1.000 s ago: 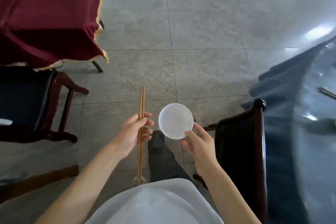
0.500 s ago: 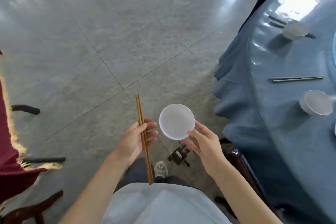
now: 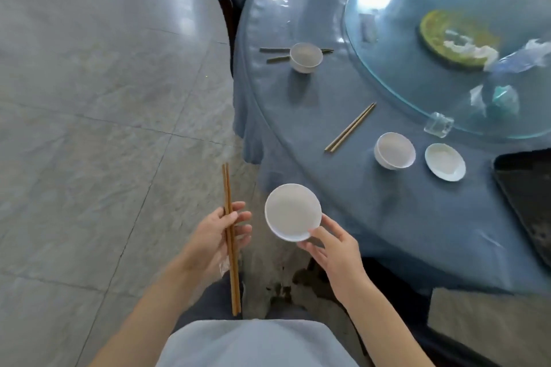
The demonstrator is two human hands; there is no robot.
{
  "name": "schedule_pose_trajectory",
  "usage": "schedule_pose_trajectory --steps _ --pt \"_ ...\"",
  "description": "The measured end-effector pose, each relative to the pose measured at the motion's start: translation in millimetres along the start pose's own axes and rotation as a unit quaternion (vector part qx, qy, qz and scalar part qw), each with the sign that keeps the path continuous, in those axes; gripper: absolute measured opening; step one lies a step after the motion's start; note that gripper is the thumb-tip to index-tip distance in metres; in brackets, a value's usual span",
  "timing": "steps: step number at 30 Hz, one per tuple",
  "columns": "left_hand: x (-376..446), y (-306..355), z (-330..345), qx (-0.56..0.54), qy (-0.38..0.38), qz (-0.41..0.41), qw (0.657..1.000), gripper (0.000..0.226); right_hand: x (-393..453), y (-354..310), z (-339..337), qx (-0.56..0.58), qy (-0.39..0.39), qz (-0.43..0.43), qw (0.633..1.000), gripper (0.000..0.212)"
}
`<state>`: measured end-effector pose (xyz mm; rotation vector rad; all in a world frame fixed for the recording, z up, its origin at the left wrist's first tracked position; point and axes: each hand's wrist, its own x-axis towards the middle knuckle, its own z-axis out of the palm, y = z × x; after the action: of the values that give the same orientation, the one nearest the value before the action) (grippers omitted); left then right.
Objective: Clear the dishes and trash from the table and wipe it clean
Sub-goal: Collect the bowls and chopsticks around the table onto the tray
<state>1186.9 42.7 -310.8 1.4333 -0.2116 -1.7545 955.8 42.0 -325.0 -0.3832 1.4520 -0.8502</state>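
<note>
My left hand grips a pair of wooden chopsticks upright over the floor. My right hand pinches the rim of a small white dish beside the table's edge. On the round table with a blue cloth lie a white bowl, a white saucer, loose chopsticks, and a farther bowl resting on another chopstick pair.
A glass turntable carries a green plate, crumpled plastic wrappers and a small clear glass. A dark tray sits at the right edge. Dark wooden chairs stand at the table's far side and below me. Grey tiled floor lies to the left.
My view has swung right, from the floor and a red-draped table to the blue table. Both hands keep the same hold on the chopsticks and the dish.
</note>
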Motion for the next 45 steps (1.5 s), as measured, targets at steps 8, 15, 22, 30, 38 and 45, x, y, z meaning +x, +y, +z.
schedule_pose_trajectory --steps 8,15,22,30,38,45 --pt "99 90 73 0.182 -0.145 -0.021 0.972 0.027 26 -59 -3 0.157 0.137 -0.044 0.977 0.037" --pt "183 91 148 0.275 -0.152 -0.004 0.949 0.015 61 -111 -44 0.230 0.237 -0.090 0.940 0.032" --pt "259 82 238 0.377 -0.132 0.042 0.916 0.016 126 -154 -88 0.235 0.292 -0.086 0.923 0.038" --pt "323 66 313 0.564 -0.052 0.088 0.819 0.033 192 -170 -120 0.190 0.306 -0.028 0.933 0.037" --pt "347 53 351 0.668 -0.013 0.163 0.726 0.029 211 -167 -132 0.149 0.293 0.009 0.944 0.042" --pt "354 45 364 0.691 -0.002 0.164 0.704 0.025 216 -165 -142 0.134 0.294 0.039 0.946 0.046"
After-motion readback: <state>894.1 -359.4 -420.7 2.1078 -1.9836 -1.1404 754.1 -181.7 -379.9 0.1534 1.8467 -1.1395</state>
